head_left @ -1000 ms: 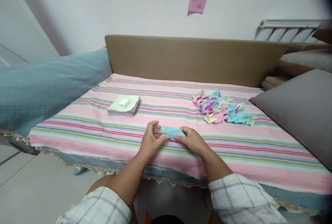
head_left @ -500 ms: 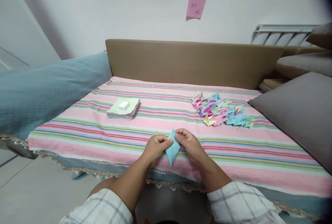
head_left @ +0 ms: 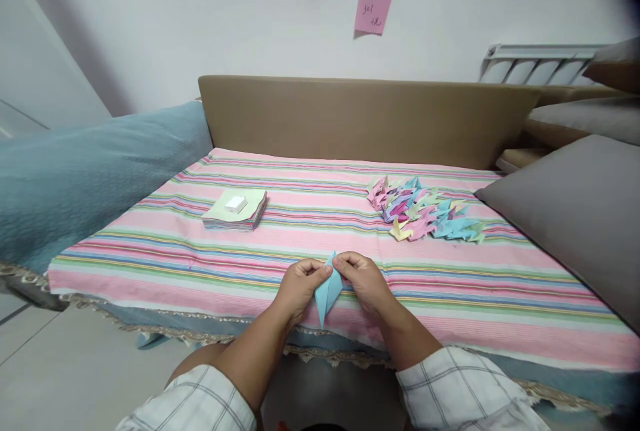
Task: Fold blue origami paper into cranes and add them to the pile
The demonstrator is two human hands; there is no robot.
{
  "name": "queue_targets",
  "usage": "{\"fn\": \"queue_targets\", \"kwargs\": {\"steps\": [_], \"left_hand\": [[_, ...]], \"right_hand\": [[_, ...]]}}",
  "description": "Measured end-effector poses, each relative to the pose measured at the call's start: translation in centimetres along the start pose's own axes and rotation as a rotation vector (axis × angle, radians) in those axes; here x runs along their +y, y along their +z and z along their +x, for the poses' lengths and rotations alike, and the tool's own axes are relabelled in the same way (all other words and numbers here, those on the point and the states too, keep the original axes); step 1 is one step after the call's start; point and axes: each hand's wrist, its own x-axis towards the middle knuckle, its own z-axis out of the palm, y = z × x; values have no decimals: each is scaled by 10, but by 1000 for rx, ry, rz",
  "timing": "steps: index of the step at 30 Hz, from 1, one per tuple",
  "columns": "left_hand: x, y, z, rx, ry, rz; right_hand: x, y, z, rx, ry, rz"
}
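A light-blue piece of folded origami paper (head_left: pixel 329 291), shaped like a narrow diamond with a slit down its middle, is held upright above the front of the striped cloth. My left hand (head_left: pixel 301 286) pinches its left side between thumb and curled fingers. At the upper right edge, near the top point, my right hand (head_left: pixel 363 278) grips it with thumb and forefinger. The lower point hangs free toward me. Parts of the paper behind the fingers are hidden.
A stack of coloured paper sheets (head_left: pixel 235 218) with a small white block (head_left: pixel 236 204) on top lies left on the striped cloth (head_left: pixel 310 204). Several folded paper cranes (head_left: pixel 425 211) are heaped to the right. A grey cushion (head_left: pixel 580 211) stands far right, a brown backrest (head_left: pixel 365 121) behind.
The blue paper has turned from lying crosswise between my hands to pointing up and down. Both hands have closed in on its upper part, and its lower point has tilted slightly left.
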Motion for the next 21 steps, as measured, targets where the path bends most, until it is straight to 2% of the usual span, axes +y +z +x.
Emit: {"fn": "queue_targets", "kwargs": {"steps": [9,21], "left_hand": [[3,2,-1,49,55,120],[2,3,-2,14,56,130]], "right_hand": [[-1,2,0,-12,9,72],[-2,-2,1,12,-59,-50]]}}
